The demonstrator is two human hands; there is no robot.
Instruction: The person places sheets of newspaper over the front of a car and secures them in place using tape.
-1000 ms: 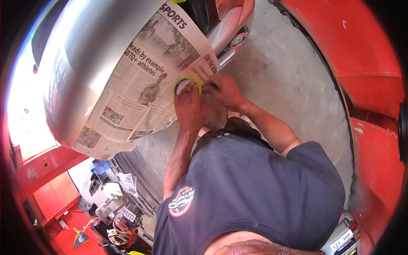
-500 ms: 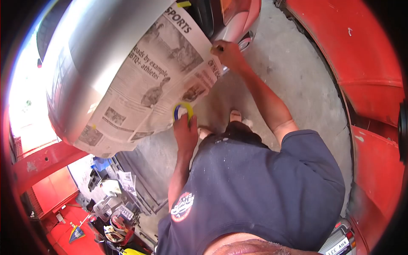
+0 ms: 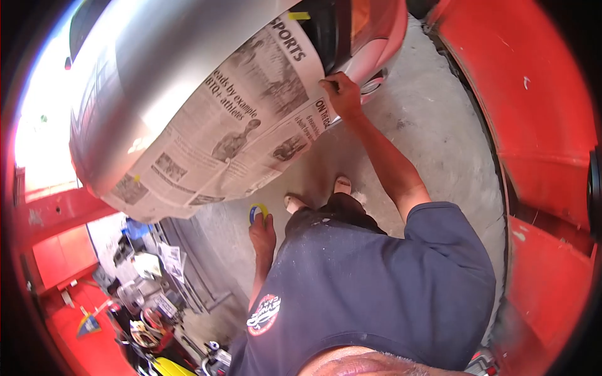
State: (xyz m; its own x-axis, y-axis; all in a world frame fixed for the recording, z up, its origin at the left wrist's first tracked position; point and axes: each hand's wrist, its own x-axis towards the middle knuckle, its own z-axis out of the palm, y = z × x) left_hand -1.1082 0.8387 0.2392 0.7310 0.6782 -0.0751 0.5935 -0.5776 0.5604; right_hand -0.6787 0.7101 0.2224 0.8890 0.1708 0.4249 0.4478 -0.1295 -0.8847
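A sheet of newspaper (image 3: 263, 135) with "SPORTS" printed at its top lies over the silver car panel (image 3: 150, 56). My right hand (image 3: 343, 95) pinches its right edge, close to the dark gap beside the car's light. My left hand (image 3: 263, 233) is closed around a yellow roll of tape (image 3: 258, 211) with a blue inner ring, held low and apart from the paper. A short yellow tape strip (image 3: 299, 15) sits at the paper's top corner, and a small yellow piece shows near its lower left.
A red beam (image 3: 63, 213) runs by the car's lower left. Car parts and papers (image 3: 150, 276) are piled at lower left. Red metal panels (image 3: 539, 113) stand along the right. My sandalled feet (image 3: 342, 185) are on the concrete floor (image 3: 439, 144).
My left hand with the tape roll has moved down, away from the newspaper's lower edge. My right hand has shifted slightly down along the edge, and the paper there looks flatter.
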